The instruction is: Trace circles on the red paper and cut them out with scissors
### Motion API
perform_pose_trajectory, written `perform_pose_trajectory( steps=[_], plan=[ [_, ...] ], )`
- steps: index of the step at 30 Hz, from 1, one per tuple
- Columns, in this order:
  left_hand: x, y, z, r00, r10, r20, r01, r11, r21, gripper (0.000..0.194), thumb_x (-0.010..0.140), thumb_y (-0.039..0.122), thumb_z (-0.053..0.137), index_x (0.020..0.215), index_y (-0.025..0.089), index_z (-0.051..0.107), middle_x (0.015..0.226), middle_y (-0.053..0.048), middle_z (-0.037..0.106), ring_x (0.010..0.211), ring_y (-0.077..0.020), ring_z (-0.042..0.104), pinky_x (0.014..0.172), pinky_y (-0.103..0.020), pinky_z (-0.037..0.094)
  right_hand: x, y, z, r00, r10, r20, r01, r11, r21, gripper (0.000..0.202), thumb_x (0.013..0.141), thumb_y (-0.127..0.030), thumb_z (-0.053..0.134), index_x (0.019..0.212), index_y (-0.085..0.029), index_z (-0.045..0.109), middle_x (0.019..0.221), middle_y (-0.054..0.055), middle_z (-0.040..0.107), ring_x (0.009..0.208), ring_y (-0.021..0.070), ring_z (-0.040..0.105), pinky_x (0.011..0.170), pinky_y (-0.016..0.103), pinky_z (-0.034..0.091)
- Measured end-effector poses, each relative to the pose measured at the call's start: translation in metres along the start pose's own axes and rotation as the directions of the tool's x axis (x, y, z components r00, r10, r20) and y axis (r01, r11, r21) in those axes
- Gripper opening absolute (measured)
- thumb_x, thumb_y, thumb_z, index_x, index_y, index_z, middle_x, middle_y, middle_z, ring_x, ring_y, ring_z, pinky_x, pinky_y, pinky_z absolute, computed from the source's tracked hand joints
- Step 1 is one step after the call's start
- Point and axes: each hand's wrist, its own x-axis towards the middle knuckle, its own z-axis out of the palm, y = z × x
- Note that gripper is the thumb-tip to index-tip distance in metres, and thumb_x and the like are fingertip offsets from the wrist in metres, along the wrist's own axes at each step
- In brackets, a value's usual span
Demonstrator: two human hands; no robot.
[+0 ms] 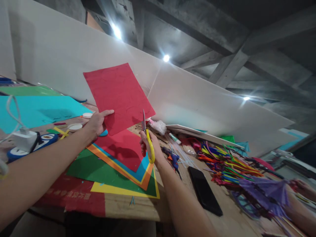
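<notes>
My left hand (96,123) grips a red sheet of paper (118,95) by its lower left part, thumb on the near face. Faint drawn lines run across the sheet, which is held up tilted above the table. In my right hand (150,141) is a pair of scissors (150,148) with a yellow handle. Their blades point upward at the sheet's lower right edge; whether they touch the paper I cannot tell. Below lies a stack of coloured sheets, with a red sheet (123,149) on top and a green sheet (86,166) lower down.
A black phone (204,191) lies right of my right forearm, near a blue glue gun (174,159). Colourful pipe cleaners (229,163) are heaped at the right, beside another person's hand (300,187). A power strip (46,141) with a white charger (24,139) sits left.
</notes>
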Motion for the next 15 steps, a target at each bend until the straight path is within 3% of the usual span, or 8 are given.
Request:
perform_pose_trajectory(
  steps=[6,15],
  plan=[
    [-0.001,-0.001,0.000,0.997,0.046,0.063,-0.047,0.999,0.013,0.015,0.067,0.002,0.067,0.078,0.013,0.066,0.062,-0.003,0.071,0.050,-0.0137,0.065,0.054,-0.023,0.057,-0.001,-0.002,-0.001,1.000,-0.011,0.003,0.011,1.000,0.000,0.049,0.077,-0.067,0.057,0.095,-0.021,0.055,0.058,-0.006,0.051,0.037,0.0060,0.044,0.031,0.015,0.037],
    [-0.010,0.005,0.007,1.000,0.006,0.030,-0.006,1.000,-0.007,0.015,0.069,0.000,0.065,0.073,0.014,0.066,0.062,-0.004,0.070,0.050,-0.0154,0.063,0.053,-0.024,0.055,0.000,-0.001,-0.003,1.000,0.008,0.006,-0.007,1.000,-0.027,0.050,0.077,-0.066,0.057,0.098,-0.020,0.057,0.059,-0.006,0.053,0.037,0.0059,0.045,0.031,0.015,0.037]
  ],
)
